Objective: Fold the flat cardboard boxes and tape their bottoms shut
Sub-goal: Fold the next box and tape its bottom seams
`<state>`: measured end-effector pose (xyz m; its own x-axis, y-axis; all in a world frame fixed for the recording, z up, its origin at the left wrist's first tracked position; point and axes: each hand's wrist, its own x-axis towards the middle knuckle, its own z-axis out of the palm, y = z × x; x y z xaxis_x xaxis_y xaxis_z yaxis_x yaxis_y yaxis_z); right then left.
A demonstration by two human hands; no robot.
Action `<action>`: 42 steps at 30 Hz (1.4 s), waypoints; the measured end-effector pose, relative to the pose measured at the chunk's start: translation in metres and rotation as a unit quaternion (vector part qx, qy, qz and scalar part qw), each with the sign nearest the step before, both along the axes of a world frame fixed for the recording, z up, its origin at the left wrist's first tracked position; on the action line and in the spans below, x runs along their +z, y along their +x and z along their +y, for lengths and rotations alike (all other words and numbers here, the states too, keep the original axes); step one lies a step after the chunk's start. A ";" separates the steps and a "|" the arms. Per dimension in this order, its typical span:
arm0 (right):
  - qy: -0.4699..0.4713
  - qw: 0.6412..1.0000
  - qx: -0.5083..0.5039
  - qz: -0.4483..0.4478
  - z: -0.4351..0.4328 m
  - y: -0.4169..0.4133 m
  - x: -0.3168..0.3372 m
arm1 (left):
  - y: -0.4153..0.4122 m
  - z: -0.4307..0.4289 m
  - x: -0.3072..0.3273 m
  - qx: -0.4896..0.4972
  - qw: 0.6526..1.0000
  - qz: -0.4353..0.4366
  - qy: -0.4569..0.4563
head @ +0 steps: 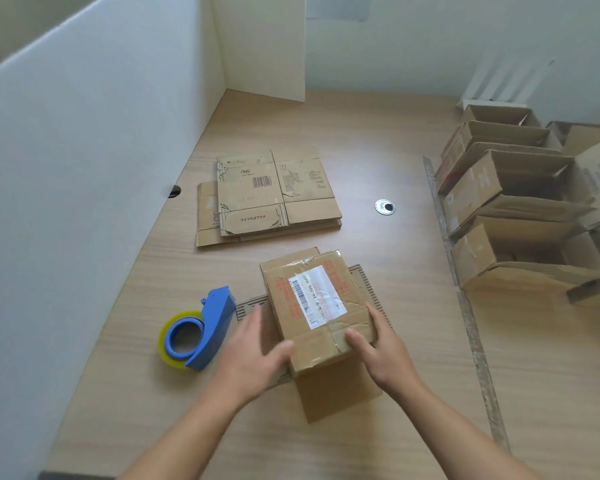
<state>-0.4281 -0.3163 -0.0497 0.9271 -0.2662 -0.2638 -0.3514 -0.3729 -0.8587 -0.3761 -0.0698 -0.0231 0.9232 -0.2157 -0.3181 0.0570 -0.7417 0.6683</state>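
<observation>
A brown cardboard box (321, 306), folded up and bearing a white shipping label (317, 296) with a barcode under wrinkled clear tape, stands on the pale wooden surface (361, 133) just in front of the person. One of its flaps (336, 396) lies flat on the surface at its near side, and a sheet of ridged corrugated cardboard (366, 287) shows from beneath it on both sides.

The right hand (385, 348) holds the box's near right corner, with the thumb laid on top by the taped seam and the fingers running along the right wall. The left hand (253, 348) is blurred. Its fingers are spread and fairly straight at the box's near left corner, and I cannot tell whether they touch the cardboard.

Just left of the box, a blue plastic tape dispenser (212, 323) lies on its side, loaded with a roll of clear yellowish tape (165, 336).

Beyond the box, a small stack of flat brown cardboard boxes (267, 195) lies on the surface, and the top one is printed with a barcode and numbers. To the far right of the box, beyond a round metal grommet (384, 206) and a grey strip (465, 306) running along the surface, a row of folded open-topped cardboard boxes (513, 209) sits packed together. White partition panels (84, 150) stand to the left of the box and behind it.
</observation>
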 end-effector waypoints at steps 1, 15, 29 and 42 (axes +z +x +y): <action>-0.010 1.000 -0.009 -0.014 0.003 0.000 0.000 | -0.008 -0.016 0.000 -0.005 0.999 0.023 -0.045; -0.107 0.983 0.149 -0.005 -0.022 -0.009 -0.018 | -0.019 -0.033 -0.004 -0.069 0.995 -0.004 0.072; -0.344 0.826 0.391 -0.214 -0.040 0.023 -0.014 | -0.001 -0.013 0.007 -0.221 0.959 -0.024 0.176; -0.248 0.934 0.245 0.072 -0.054 0.109 0.039 | -0.010 -0.030 0.006 0.096 0.991 -0.084 0.026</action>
